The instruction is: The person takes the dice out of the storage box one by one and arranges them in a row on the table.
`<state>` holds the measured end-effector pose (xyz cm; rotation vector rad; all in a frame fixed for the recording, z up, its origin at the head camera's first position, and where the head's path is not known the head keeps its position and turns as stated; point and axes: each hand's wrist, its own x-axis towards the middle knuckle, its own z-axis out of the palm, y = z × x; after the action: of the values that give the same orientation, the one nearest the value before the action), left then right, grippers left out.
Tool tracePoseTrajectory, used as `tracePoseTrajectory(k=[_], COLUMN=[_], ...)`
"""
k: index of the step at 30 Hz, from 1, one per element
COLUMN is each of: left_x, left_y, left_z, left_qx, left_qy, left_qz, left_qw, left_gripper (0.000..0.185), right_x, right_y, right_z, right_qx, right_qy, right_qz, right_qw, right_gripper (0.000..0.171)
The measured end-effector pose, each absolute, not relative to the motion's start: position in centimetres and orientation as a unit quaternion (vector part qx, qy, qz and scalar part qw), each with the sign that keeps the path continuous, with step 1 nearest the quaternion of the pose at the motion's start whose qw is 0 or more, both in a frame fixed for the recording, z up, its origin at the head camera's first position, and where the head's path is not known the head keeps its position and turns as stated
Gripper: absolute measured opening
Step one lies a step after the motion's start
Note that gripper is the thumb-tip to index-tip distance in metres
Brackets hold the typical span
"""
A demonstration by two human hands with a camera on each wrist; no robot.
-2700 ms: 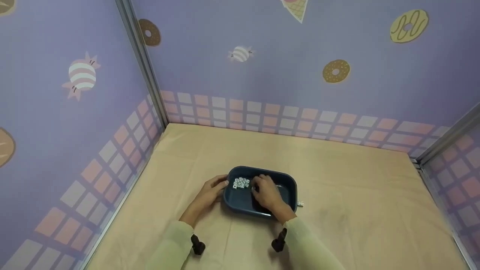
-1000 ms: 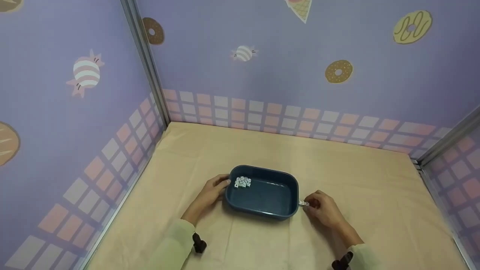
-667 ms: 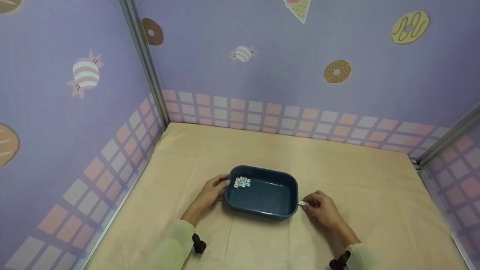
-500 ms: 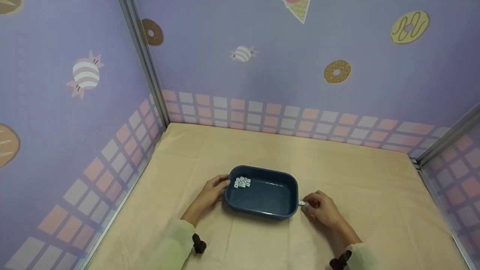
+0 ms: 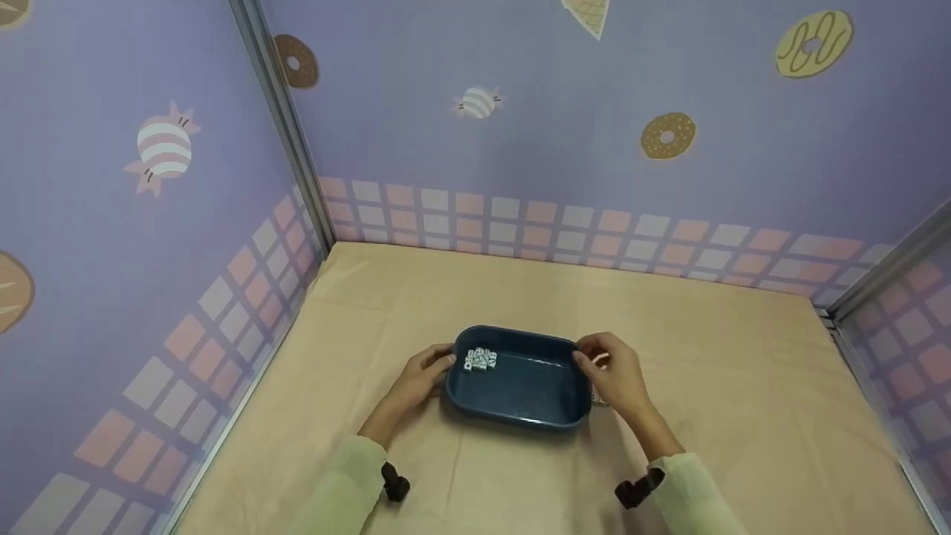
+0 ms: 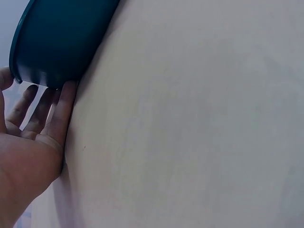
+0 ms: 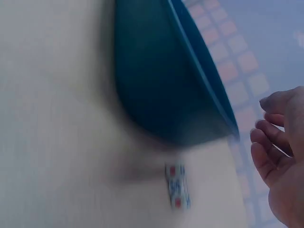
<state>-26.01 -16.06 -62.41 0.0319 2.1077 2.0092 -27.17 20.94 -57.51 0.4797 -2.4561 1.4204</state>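
Observation:
A dark blue tray sits on the beige cloth, with a pile of several small white dice in its far left corner. My left hand holds the tray's left end, thumb on the rim and straight fingers against the outer wall. My right hand hovers by the tray's far right corner, fingers loosely curled. No view shows whether it pinches anything. A white die lies on the cloth just beside the tray's right wall.
Purple patterned walls close in the back and both sides, with metal posts at the corners. Beige cloth stretches to the right of the tray and behind it. A black strap mount sits on each wrist.
My right hand left the tray, reached the die on the cloth at the tray's right, then rose toward the far right corner. The left hand and the tray stayed put.

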Motion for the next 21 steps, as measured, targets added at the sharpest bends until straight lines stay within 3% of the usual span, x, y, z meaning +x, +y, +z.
tracePoseTrajectory(k=[11,21], left_x=[-26.2,-26.1], left_y=[-15.8,-16.0], left_z=[-62.4,-62.7], left_qx=[0.019,0.061], left_qy=[0.722,0.749], left_qz=[0.684,0.655], left_qw=[0.107,0.078], left_gripper=[0.049,0.045], right_x=[-28.1,-29.1], right_y=[11.6,8.7], right_z=[-58.9,-60.8], right_qx=[0.189,0.204], right_qy=[-0.838,-0.904], right_qz=[0.499,0.364], right_qw=[0.113,0.092], right_gripper=[0.027,0.036])
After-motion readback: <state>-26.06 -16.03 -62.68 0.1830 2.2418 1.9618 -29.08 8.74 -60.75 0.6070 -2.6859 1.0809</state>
